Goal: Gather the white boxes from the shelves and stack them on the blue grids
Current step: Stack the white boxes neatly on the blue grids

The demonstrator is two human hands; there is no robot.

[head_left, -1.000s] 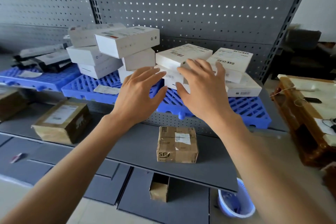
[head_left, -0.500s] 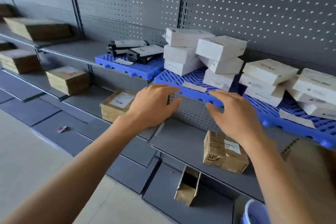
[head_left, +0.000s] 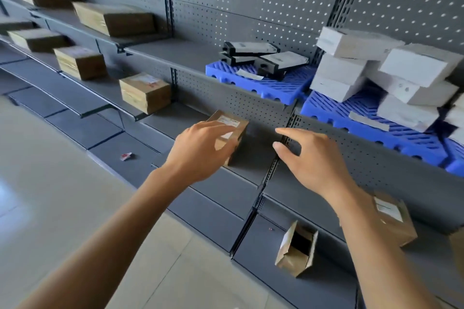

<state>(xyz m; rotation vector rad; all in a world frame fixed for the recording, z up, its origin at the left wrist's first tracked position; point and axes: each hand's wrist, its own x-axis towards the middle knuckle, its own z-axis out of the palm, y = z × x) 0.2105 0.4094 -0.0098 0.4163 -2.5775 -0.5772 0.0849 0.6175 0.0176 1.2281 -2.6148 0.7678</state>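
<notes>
Hands reach out over the grey shelving, both holding nothing: the left hand [head_left: 200, 150] hangs with loosely bent fingers in front of a brown carton [head_left: 229, 133] on the lower shelf [head_left: 251, 165]; whether it touches the carton I cannot tell. The right hand [head_left: 308, 158] spreads its fingers beside a perforated upright. White boxes [head_left: 381, 75] sit piled on a blue grid [head_left: 364, 123] on the shelf above, to the right. A second blue grid [head_left: 263, 83] just left of it carries dark flat boxes [head_left: 261, 56].
</notes>
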